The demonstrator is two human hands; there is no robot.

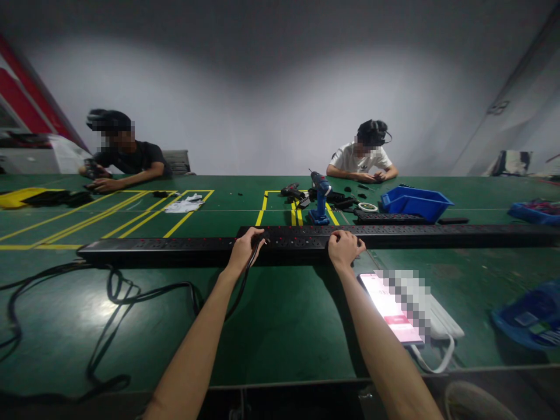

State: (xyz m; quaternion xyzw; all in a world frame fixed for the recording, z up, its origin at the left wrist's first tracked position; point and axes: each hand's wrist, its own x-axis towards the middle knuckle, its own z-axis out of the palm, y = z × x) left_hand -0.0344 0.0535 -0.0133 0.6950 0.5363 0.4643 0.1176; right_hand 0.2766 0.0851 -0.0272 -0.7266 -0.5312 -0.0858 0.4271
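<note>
A long black power strip [175,248] with rows of sockets and small red marks lies across the green table in front of me. My left hand [245,252] is closed round a black plug [268,240], held just over the sockets. From that hand a black cable [240,289] hangs down toward the table. My right hand [345,249] is wrapped over the right end of the same strip. Directly behind it, touching or nearly so, a second black power strip [437,233] runs off to the right.
Behind the strips stand a blue cordless drill [321,198], a roll of tape [367,207] and a blue bin [415,201]. A lit phone [389,309] lies right of my right arm. Loose cable [153,294] coils at left. Two people [135,157] [363,154] sit opposite.
</note>
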